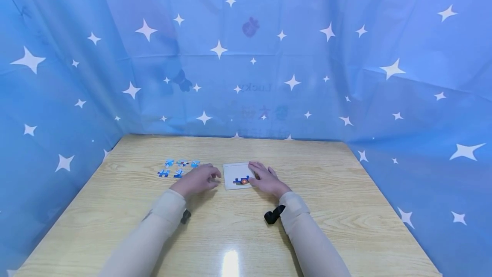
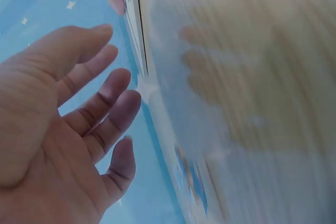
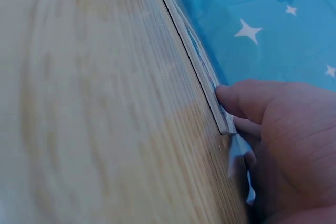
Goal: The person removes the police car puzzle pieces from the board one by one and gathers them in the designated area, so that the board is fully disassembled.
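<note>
A square white puzzle tray (image 1: 229,170) lies flat on the table in the head view. Inside its lower right part sits a dark blue puzzle section (image 1: 242,181) with an orange-red round detail. My right hand (image 1: 267,181) rests over the tray's right side, thumb beside the section and fingers at the upper right corner. In the right wrist view the thumb (image 3: 236,98) touches the tray's rim (image 3: 191,51). Just left of the tray hovers my left hand (image 1: 200,179), holding nothing; its fingers (image 2: 113,114) are loosely bent and spread.
Several loose blue puzzle pieces (image 1: 163,173) lie in two rows left of the left hand. The wooden table (image 1: 338,208) ends at a blue star-patterned curtain (image 1: 261,72) behind and on both sides. A black wrist device (image 1: 273,215) sits at the right cuff.
</note>
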A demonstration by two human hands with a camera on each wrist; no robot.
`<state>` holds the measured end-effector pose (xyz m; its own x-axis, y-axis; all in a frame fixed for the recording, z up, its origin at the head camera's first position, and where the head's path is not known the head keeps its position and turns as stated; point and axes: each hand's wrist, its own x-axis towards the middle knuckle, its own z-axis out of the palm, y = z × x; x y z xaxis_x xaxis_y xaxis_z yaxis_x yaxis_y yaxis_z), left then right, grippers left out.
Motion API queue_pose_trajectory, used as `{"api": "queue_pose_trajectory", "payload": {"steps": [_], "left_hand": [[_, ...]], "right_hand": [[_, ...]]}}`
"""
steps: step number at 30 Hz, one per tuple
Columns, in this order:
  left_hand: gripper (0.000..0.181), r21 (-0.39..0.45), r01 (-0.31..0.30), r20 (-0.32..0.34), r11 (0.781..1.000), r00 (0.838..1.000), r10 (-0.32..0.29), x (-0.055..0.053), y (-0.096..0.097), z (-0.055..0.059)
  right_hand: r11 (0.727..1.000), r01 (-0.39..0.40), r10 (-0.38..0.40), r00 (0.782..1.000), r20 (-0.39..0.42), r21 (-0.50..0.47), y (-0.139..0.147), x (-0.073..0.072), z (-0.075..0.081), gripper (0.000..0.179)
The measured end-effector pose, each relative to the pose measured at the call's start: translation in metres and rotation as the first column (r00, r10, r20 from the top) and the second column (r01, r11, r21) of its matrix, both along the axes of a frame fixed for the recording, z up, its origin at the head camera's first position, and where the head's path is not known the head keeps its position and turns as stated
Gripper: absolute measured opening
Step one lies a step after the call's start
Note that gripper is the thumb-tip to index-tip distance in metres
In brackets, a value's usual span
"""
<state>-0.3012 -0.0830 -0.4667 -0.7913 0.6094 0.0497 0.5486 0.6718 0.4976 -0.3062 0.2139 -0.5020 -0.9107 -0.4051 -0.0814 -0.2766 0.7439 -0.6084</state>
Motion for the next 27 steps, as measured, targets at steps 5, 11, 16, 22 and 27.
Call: {"api": "queue_pose_trajectory", "payload": {"steps": [5, 11, 16, 22, 27], "left_hand": [[0.021, -0.014, -0.009, 0.009, 1.0, 1.0, 0.009, -0.002, 0.021, -0.007], [0.027, -0.058, -0.033, -0.027, 0.998, 0.999, 0.031, -0.003, 0.038, -0.006], [0.034, -0.12, -0.047, -0.039, 0.992, 0.998, 0.042, -0.001, 0.049, -0.005], [0.038, -0.179, -0.059, -0.074, 0.982, 0.996, 0.046, -0.002, 0.062, -0.009], [0.035, -0.205, -0.06, -0.107, 0.977, 0.994, 0.039, -0.001, 0.069, -0.008]], "right_hand": [[1.0, 0.005, -0.005, 1.0, 0.011, 0.016, 0.0, -0.001, -0.001, 0.062], [1.0, 0.013, -0.013, 1.0, 0.005, 0.021, 0.0, -0.002, -0.001, 0.062], [1.0, 0.001, -0.001, 1.0, -0.005, 0.023, 0.0, -0.002, 0.0, 0.061], [0.999, 0.007, -0.007, 1.0, -0.007, 0.031, 0.0, -0.003, 0.0, 0.061], [0.999, 0.005, -0.005, 1.0, -0.01, 0.037, 0.0, -0.003, -0.001, 0.061]]}}
